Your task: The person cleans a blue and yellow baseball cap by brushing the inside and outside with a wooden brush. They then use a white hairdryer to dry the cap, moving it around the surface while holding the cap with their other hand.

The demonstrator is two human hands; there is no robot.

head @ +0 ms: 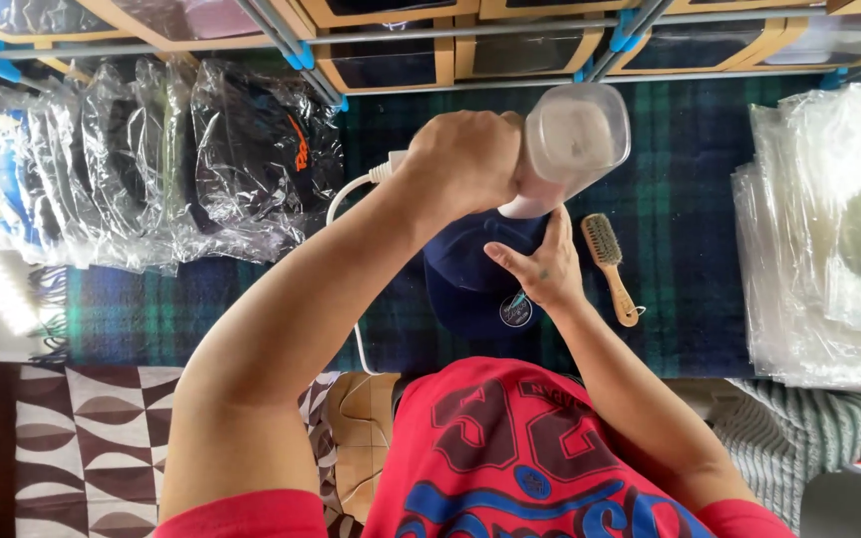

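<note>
nearest the camera is the person's red jersey (510, 458) with blue and dark red print, and beside it a patterned brown and white cloth (82, 438). just beyond, the right hand (542, 267) lies partly open, fingers spread flat on the navy cap (475, 284), pressing its crown down onto the dark plaid blanket (690, 199); a round sticker shows on the cap's brim, which points back toward the person. the left hand (465, 159) is closed in a full grip around the handle of a handheld steamer (570, 144), whose clear tank sits directly above the far edge of the cap, so the steamer hangs over the cap while the right hand is the one touching it. a white cord (351, 194) runs from the steamer toward the left. a wooden brush (610, 264) lies just right of the cap, its long axis running near to far. farther off, bagged caps (181, 159) stand at the left, a stack of clear bags (809, 249) at the right, and wooden drawers (450, 55) at the back.
</note>
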